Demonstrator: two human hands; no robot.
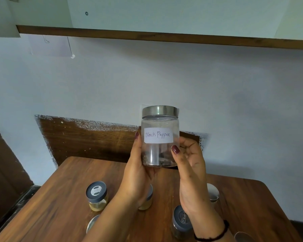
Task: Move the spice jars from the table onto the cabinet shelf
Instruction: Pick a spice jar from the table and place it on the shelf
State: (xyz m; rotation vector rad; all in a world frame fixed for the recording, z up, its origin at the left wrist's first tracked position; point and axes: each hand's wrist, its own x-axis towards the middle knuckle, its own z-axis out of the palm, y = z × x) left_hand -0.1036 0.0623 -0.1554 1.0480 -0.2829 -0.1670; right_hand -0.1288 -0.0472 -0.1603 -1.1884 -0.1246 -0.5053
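Holding the pepper jar [159, 137] upright between both hands: my left hand [138, 173] wraps its left side and base, my right hand [191, 170] pinches it, thumb in front. It hangs over the table's [59, 198] far edge, long axis vertical. The shelf [164, 37] lies well above, so the lift goes straight up. One jar is held; six jars [96, 194] wait on the table, some half hidden.

A pale blue wall [234, 102] is being shown across the background. A dark wooden panel [87, 142], its upper edge smeared with white paint, is being carried low on that wall. A thin paper sheet [51, 47] is being held against the wall at upper left.
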